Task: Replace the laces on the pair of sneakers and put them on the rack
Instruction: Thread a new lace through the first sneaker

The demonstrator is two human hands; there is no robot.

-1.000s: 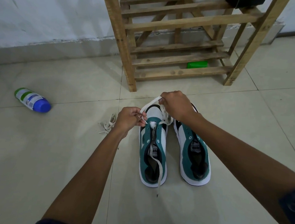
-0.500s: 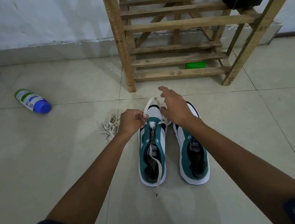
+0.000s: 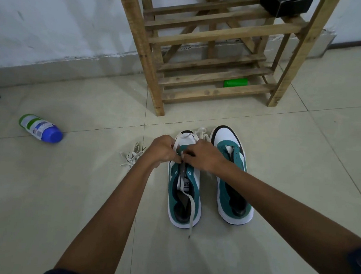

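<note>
On the tiled floor [image 3: 41, 190], against a white wall, stood a wooden rack [image 3: 215, 42], its slatted shelves bare but for a black box [image 3: 286, 3] on an upper shelf. A green can [image 3: 235, 82] showed between the lowest slats; whether it lay on the floor or on the slats could not be told. Just in front of the rack, two green-and-white sneakers stood side by side, toes toward it. The right sneaker [image 3: 230, 175] had no lace in the eyelets that showed. The left sneaker [image 3: 183, 193] sat directly under both hands, which met over its forefoot. A white lace [image 3: 189, 204] ran from that spot back over the tongue and the heel, its tip lying on the floor behind the shoe; another loop of it showed on the floor by the toes, between the two shoes. The left hand [image 3: 162, 149] had its fingers curled and pinched the lace at the eyelets near the toe. The right hand [image 3: 204, 155], touching the left, also had its fingers curled, pinching the same lace. A bottle [image 3: 41, 128] with a blue cap lay on its side well to the left. A bunch of loose laces [image 3: 130, 155] lay on the floor just beside the left wrist.
</note>
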